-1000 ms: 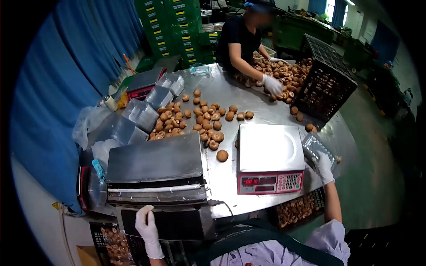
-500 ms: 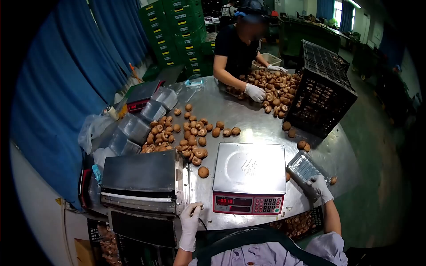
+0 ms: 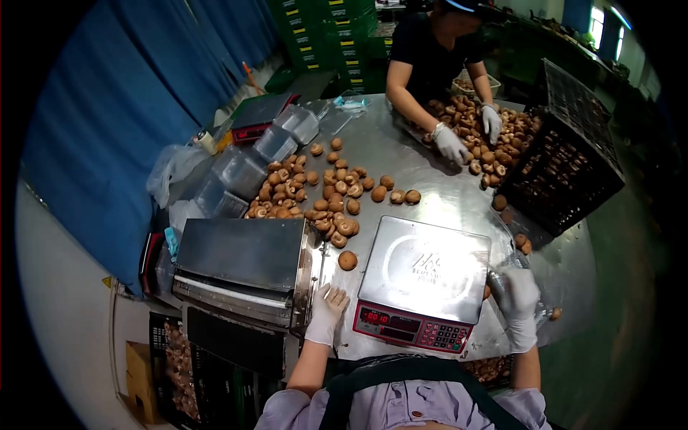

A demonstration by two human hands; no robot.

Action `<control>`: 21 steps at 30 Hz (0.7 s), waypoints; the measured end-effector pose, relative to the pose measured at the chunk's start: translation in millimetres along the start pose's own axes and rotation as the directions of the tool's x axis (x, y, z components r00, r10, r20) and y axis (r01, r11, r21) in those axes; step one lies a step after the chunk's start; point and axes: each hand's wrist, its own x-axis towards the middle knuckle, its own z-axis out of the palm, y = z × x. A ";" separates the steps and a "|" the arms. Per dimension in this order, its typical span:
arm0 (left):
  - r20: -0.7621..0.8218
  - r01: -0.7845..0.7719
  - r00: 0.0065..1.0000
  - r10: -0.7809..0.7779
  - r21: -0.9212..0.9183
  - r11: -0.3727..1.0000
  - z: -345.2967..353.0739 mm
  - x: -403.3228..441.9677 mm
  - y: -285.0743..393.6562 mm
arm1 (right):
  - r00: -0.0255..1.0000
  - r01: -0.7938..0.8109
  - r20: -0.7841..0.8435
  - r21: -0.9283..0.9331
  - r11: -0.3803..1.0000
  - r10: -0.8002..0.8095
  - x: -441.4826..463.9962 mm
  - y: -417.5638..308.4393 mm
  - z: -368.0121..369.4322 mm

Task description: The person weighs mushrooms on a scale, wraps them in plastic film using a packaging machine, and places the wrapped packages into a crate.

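Observation:
My left hand point(image 3: 327, 315), gloved in white, rests on the metal table between the black wrapping machine point(image 3: 240, 251) and the scale point(image 3: 424, 276), its fingers slightly spread and nothing in them. My right hand point(image 3: 520, 297), also gloved, is closed at the scale's right side, blurred by motion. A clear plastic tray point(image 3: 519, 259) is partly hidden behind it, and the fingers seem to be on its edge. The scale's plate is bare and its red display is lit. Brown mushrooms point(image 3: 344, 188) lie in a loose group beyond the machine and scale.
Across the table a co-worker point(image 3: 433, 64) has both gloved hands at a mushroom pile point(image 3: 502, 136). A tilted black crate point(image 3: 562, 154) stands beside it. Clear trays point(image 3: 240, 170) and a second scale point(image 3: 259, 118) are at the left. Crates of mushrooms point(image 3: 180, 373) sit below.
My left hand has moved right from the machine's front onto the table beside the scale. My right hand has shifted over the clear tray. The view has shifted, and the co-worker's hands have moved at the pile.

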 end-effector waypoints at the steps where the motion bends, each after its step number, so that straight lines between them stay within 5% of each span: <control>1: -0.014 -0.002 1.000 0.002 -0.009 1.000 2.2 7.0 -2.0 | 0.989 0.039 0.142 0.037 0.999 -0.044 0.4 -5.3 18.4; 4: 0.020 0.014 1.000 -0.012 -0.104 0.994 12.9 25.9 -4.1 | 0.810 0.254 0.514 0.126 0.959 -0.282 -16.6 -6.3 84.5; 6: 0.009 -0.016 1.000 0.017 -0.130 0.991 30.9 26.0 -3.9 | 0.809 0.166 0.525 0.229 0.959 -0.265 -7.0 -4.2 99.7; 10: 0.099 -0.039 0.993 0.062 -0.218 0.975 50.9 36.1 -4.4 | 0.794 -0.229 0.602 0.431 0.873 -0.089 45.1 11.7 114.4; 12: 0.129 -0.028 0.990 0.061 -0.245 0.969 64.0 40.6 -2.6 | 0.704 -0.566 0.692 0.415 0.712 0.157 75.5 21.8 138.4; 21: 0.119 -0.095 0.980 0.159 -0.425 0.900 104.7 76.9 4.7 | 0.472 -0.872 0.866 0.431 0.230 0.164 182.7 80.6 377.4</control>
